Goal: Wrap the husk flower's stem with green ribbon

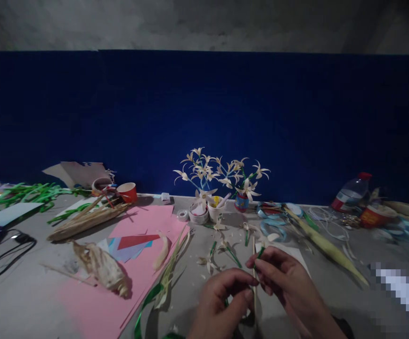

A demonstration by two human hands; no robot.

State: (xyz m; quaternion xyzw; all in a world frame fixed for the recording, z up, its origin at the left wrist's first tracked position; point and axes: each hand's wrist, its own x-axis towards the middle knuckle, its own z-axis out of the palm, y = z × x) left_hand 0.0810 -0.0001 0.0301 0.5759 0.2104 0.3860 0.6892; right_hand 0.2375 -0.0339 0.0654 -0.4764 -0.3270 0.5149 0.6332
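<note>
My right hand pinches a short green-wrapped flower stem between thumb and fingertips; a pale petal shows at its top. Close beside it, my left hand is closed in a pinch, fingertips near the stem's lower end; what lies between them is hidden. A thin pale stick runs past both hands, and I cannot tell whether either grips it. Just beyond lie loose pale flowers with green stems. Green ribbon curls at the left of my left hand.
Finished pale flowers stand in small pots by the blue wall. Pink paper, a dried corn husk and green husk strips lie left. A long husk, blue ribbon and a plastic bottle are right.
</note>
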